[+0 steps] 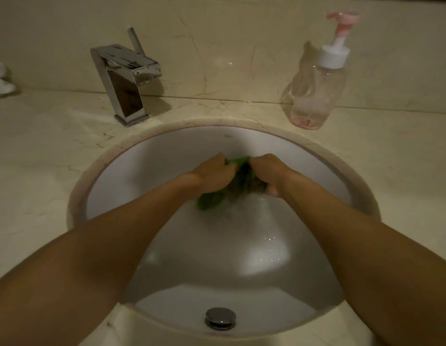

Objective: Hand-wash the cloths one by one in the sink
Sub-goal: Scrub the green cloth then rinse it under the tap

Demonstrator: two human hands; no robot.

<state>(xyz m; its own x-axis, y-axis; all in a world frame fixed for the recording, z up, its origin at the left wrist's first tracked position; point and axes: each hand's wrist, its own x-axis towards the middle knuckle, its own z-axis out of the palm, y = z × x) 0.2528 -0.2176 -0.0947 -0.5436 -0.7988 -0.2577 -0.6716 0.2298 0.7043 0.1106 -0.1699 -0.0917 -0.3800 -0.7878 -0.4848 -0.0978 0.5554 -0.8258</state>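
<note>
A wet green cloth point(238, 187) is bunched up inside the white oval sink point(152, 156), partly under cloudy water. My left hand point(214, 172) grips its left side and my right hand point(269, 174) grips its right side. The two fists sit close together with the cloth squeezed between them. One corner of the cloth point(208, 202) trails down below my left hand. Most of the cloth is hidden by my fingers.
A chrome faucet point(127, 81) stands behind the sink on the left. At the back right is a clear pump bottle point(316, 93) with a pink nozzle. A metal overflow cap point(220, 317) sits on the sink's near wall. Something white point(1, 81) lies at the far left edge.
</note>
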